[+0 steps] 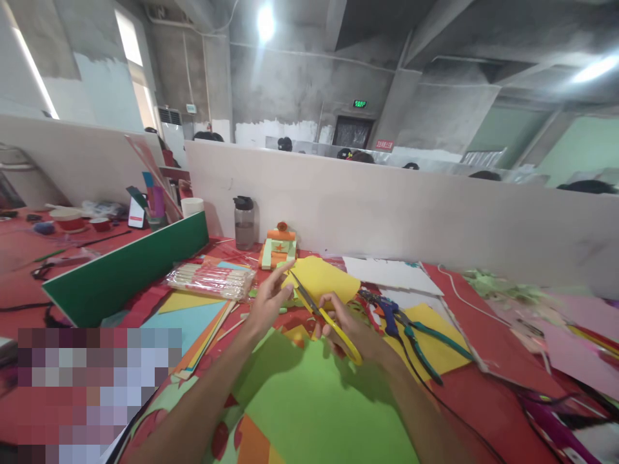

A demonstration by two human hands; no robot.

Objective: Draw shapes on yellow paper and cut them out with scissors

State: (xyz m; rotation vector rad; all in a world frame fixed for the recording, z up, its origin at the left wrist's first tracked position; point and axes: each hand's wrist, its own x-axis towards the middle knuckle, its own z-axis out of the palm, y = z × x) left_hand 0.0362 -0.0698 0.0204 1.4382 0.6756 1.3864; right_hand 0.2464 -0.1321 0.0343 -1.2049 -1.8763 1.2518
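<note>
My right hand (345, 328) grips a pair of yellow-handled scissors (329, 319), its blades pointing up and to the left. Against the blades lies a sheet of yellow paper (324, 274). At the paper's left edge, my left hand (271, 299) pinches it between thumb and forefinger. Both hands are above the red table, beyond a large green sheet of paper (333, 406). Just past the left fingertips stands a small orange and pale-green paper model (279, 248) with a star on it.
Right of my hands lie a blue glue gun (388, 316) and green-handled pliers (420, 351) on yellow paper. On the left are wrapped sticks (210, 281), coloured sheets (188, 328) and a green board (130, 277). A water bottle (244, 225) stands by the white partition (387, 206).
</note>
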